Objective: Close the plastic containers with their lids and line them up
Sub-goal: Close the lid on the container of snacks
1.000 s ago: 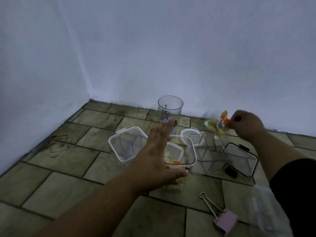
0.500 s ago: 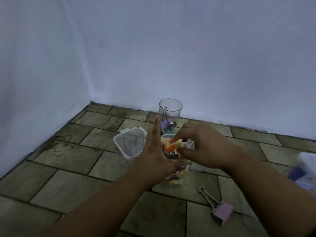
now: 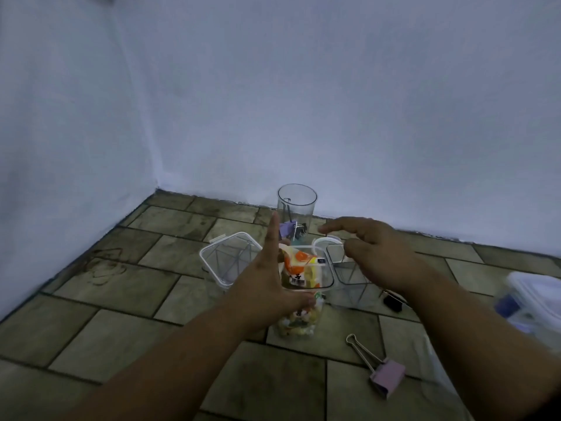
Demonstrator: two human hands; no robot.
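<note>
A tall clear square container (image 3: 306,302) full of colourful snack packets stands on the tiled floor, lid off. My left hand (image 3: 267,281) presses flat against its left side, thumb at the front, fingers straight up. My right hand (image 3: 373,253) hovers just right of its rim, fingers spread, holding nothing. An empty square container (image 3: 226,256) stands to the left, another empty one (image 3: 346,268) to the right behind my right hand. A round clear jar (image 3: 297,208) with binder clips inside stands at the back. A white lid (image 3: 326,240) lies behind the filled container.
A pink binder clip (image 3: 378,367) lies on the floor at the front right. A small black clip (image 3: 393,302) sits under my right wrist. A blurred white plastic box (image 3: 537,299) is at the right edge. Walls close off the back and left.
My right hand carried a snack packet from the right, put it into the filled container and has drawn back to the right, empty. My left hand stayed on the container.
</note>
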